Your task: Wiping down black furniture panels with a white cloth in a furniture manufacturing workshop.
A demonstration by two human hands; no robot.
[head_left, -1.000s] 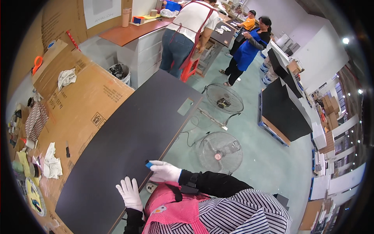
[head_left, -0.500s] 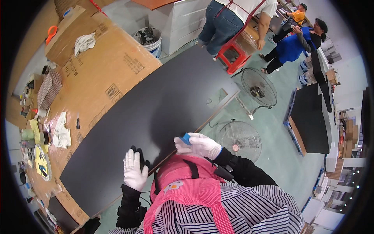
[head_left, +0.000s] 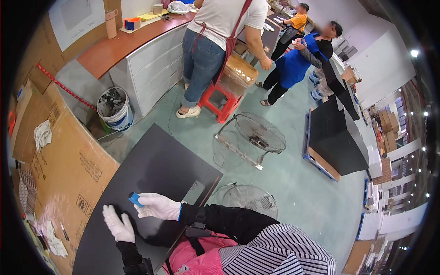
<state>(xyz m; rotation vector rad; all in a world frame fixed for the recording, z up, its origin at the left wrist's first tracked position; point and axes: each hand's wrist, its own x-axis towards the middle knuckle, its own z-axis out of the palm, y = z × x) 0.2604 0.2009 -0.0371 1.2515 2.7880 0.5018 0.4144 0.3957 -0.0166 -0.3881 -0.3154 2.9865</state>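
Note:
A long dark grey panel (head_left: pixel 153 160) lies in front of me. My left hand (head_left: pixel 118 224), in a white glove, is open with its fingers stretched, flat on or just above the panel; I cannot tell whether it touches. Close by on its right, my right hand (head_left: pixel 159 206), also gloved in white, pinches a small blue block (head_left: pixel 135 199) between thumb and fingers. The block's full shape is partly covered by the fingers. Dark shadows or reflections of both hands show on the panel's smooth surface.
Cardboard (head_left: pixel 75 165) covers the bench on the left, with a white rag (head_left: pixel 42 136) on it. A bucket (head_left: pixel 113 107) stands beyond. Two floor fans (head_left: pixel 259 133) are right of the panel. One co-worker (head_left: pixel 215 41) stands ahead by a red stool (head_left: pixel 221 103); others are farther off.
My view has swung toward the far right of the room. My right hand has moved from the panel's near edge out over its surface, still holding the blue block, closer to my left hand.

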